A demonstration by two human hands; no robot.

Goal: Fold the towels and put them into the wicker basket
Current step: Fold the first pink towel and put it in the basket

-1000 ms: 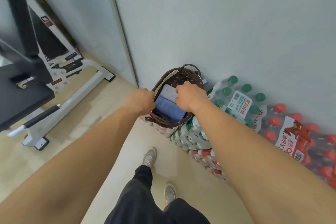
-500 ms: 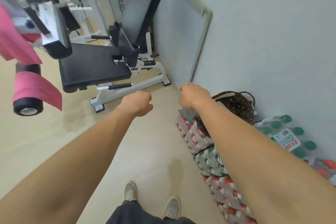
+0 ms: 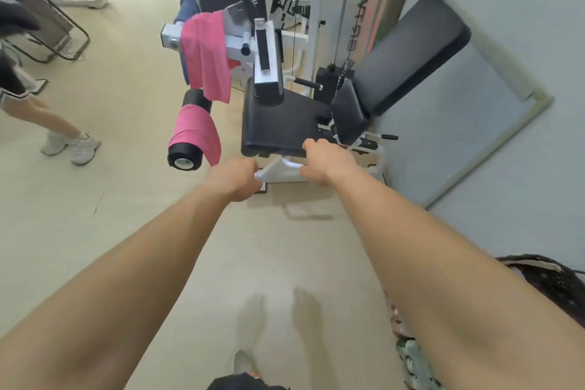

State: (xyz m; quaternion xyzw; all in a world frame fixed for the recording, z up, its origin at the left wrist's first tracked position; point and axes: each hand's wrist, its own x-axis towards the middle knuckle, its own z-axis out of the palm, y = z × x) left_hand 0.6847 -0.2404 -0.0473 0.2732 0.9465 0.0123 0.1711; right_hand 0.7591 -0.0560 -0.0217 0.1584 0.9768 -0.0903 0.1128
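Observation:
Two pink towels hang on the gym machine ahead. One pink towel [image 3: 209,54] drapes over the upper metal arm. The other pink towel [image 3: 195,130] wraps the black foam roller below it. Both my arms reach forward over the floor. My left hand [image 3: 233,179] and my right hand [image 3: 323,161] are loosely curled and hold nothing, short of the black seat. The dark wicker basket [image 3: 554,282] sits at the right edge behind my right forearm, mostly hidden.
The gym machine's black seat [image 3: 285,123] and backrest [image 3: 408,54] stand against the grey wall. A leaning board [image 3: 468,136] rests on the wall. Packs of water bottles [image 3: 411,358] lie under the basket. Another person's legs [image 3: 41,111] stand at the left.
My hands have left the basket, empty. My view has swung left from the basket to the gym machine, bringing the pink towels to the centre.

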